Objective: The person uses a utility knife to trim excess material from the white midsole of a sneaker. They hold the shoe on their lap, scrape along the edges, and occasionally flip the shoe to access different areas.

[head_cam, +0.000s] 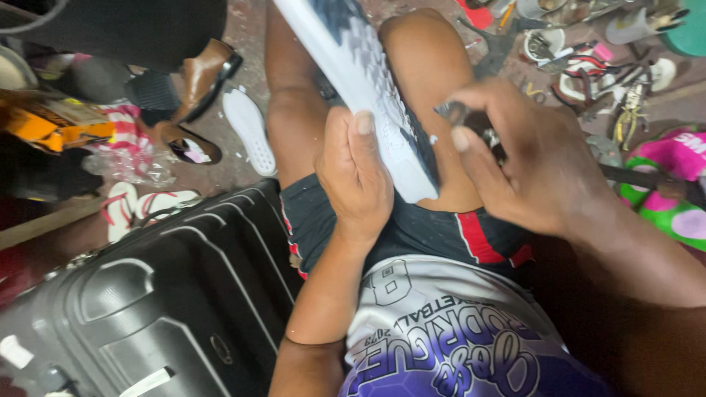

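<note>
So we're looking down at our lap here, sitting with knees up. Our left hand (354, 176) is wrapping around the near end of a white shoe sole (360, 81), thumb pressing flat on top, and the sole is running up and away between our knees toward the far edge. Our right hand (533, 158) is coming in from the right, fingers pinching a small dark tool (460, 117) right against the dark side of the sole; it's too blurry for us to tell what kind of tool it is.

Left of us, a dark hard-shell suitcase (169, 294) is lying near our leg. Beyond it on the floor we're seeing a loose white insole (250, 132), a brown heeled shoe (202, 77) and a pair of red-and-white flip-flops (140, 202). Over on the far right there's a messy pile of tools and scraps (588, 59), plus something pink and green (673, 187) just beside our right wrist. We're wearing dark shorts with red trim (412, 231) and a white and purple jersey (448, 331).
</note>
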